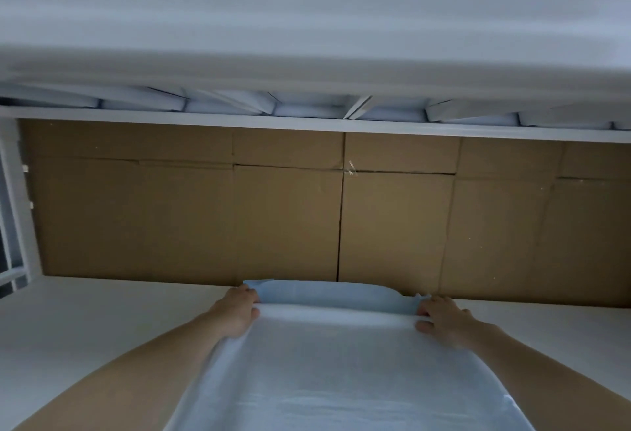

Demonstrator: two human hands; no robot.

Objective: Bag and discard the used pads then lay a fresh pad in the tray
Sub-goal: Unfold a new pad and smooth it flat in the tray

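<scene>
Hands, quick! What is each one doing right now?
Left hand: closed on the pad's far left corner.
Right hand: closed on its far right corner.

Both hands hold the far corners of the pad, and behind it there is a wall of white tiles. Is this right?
Not quite. The left hand and right hand do hold the far corners of the pad, but the head view shows brown cardboard behind it, not white tiles.

Both hands pinched the far corners of a pale blue, white-faced absorbent pad [341, 355]: left hand [239, 314] at nine o'clock, right hand [444, 319] at three. Brown cardboard panels [273, 208] stood at twelve.
</scene>
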